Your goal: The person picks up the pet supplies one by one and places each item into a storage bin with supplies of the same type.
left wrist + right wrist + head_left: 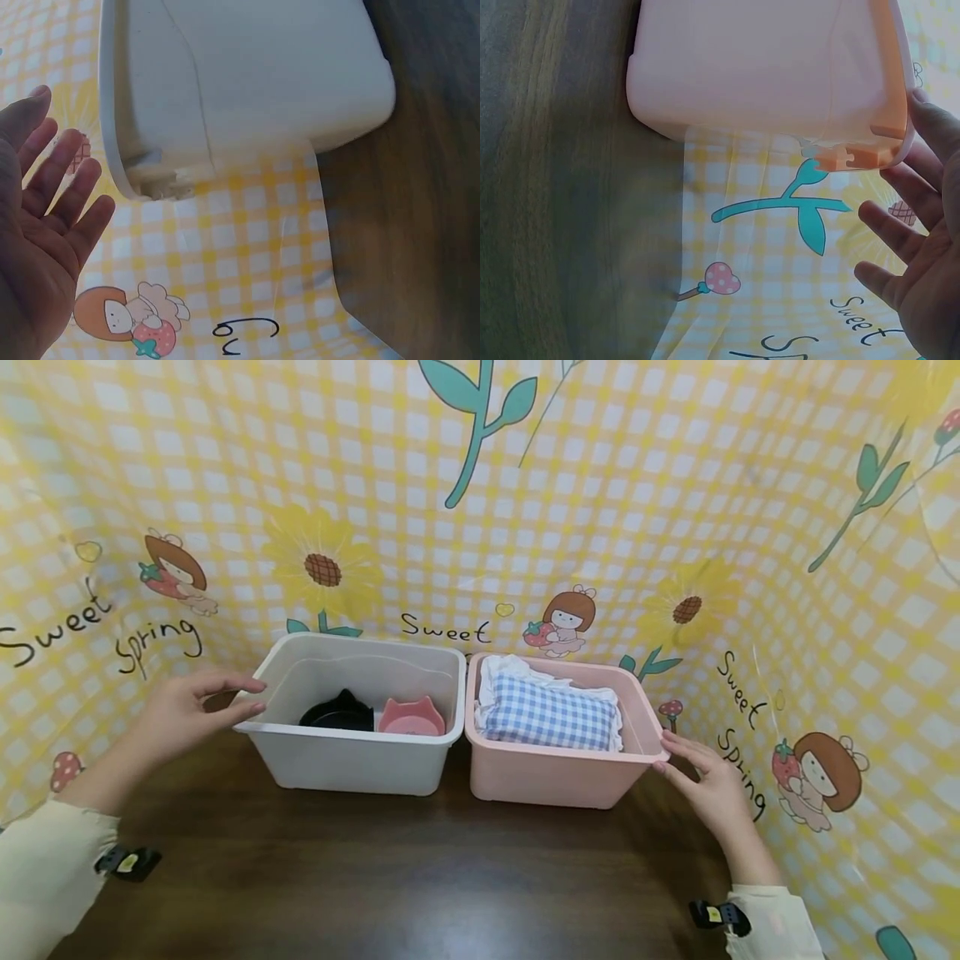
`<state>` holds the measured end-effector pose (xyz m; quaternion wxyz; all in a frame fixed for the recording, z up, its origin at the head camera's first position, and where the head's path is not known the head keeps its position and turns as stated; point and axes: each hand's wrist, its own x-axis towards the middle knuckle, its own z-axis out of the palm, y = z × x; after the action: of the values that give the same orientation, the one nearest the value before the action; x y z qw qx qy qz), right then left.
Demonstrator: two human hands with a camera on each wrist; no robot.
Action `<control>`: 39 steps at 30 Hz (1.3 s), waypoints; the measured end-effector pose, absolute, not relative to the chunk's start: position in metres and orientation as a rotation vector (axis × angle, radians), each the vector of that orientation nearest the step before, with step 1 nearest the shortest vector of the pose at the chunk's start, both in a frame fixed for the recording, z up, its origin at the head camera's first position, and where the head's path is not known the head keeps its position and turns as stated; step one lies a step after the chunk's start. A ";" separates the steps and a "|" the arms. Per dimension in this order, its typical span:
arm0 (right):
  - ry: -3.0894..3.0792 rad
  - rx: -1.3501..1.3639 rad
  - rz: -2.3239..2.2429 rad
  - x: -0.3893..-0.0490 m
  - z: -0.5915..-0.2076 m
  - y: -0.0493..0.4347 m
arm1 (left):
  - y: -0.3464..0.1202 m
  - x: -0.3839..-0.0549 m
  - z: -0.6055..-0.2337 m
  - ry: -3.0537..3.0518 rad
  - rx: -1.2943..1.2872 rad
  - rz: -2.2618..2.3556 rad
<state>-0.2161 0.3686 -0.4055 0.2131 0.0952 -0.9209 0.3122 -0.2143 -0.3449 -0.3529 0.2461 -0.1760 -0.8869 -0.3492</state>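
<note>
A white plastic bin (352, 764) stands on the dark wooden table, holding a black cat-eared dish (337, 712) and a pink cat-eared dish (411, 717). Right beside it is a pink bin (547, 777) with a blue-and-white checked pillow (551, 710), edged in white ruffle, inside. My left hand (191, 706) hovers at the white bin's left rim; its fingers are spread loosely in the left wrist view. At the pink bin's right rim corner, my right hand (708, 785) touches with thumb and forefinger tips, its other fingers extended apart.
A yellow checked cloth (420, 543) printed with flowers and cartoon figures rises behind the bins and along both sides. The brown wooden table (420, 877) stretches in front of the bins. Each sleeve has a black strap (127, 862) near the cuff.
</note>
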 end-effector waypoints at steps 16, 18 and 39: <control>-2.429 0.290 0.753 -0.208 -0.406 0.362 | -0.365 -0.192 -0.368 -2.434 -0.396 -0.773; -2.398 0.309 0.752 -0.206 -0.406 0.361 | -0.366 -0.190 -0.369 -2.448 -0.368 -0.773; -2.297 0.420 0.634 -0.193 -0.417 0.368 | -0.384 -0.173 -0.386 -2.403 -0.478 -0.517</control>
<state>-0.1928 0.3676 -0.4172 0.3531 0.1625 -0.8881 0.2452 -0.1728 -0.3843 -0.3860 0.3136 -0.1814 -0.9112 -0.1960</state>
